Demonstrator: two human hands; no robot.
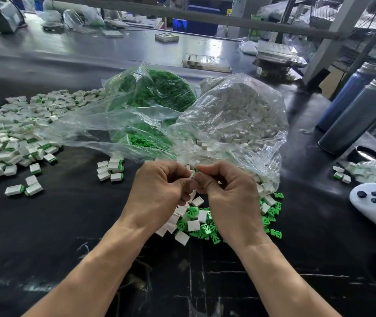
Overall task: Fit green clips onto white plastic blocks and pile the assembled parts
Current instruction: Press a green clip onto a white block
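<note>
We pinch a small white block with a green clip between our curled left hand and right hand, above loose clips and blocks near the table's middle. Finished parts lie piled toward its left edge.

A glossy black desk fills the near view, its surface scuffed with pale scratches near the front edge. Along its far edge runs a grey metal frame bar, with blue plastic crates behind it. Light glares off the far surface.
</note>
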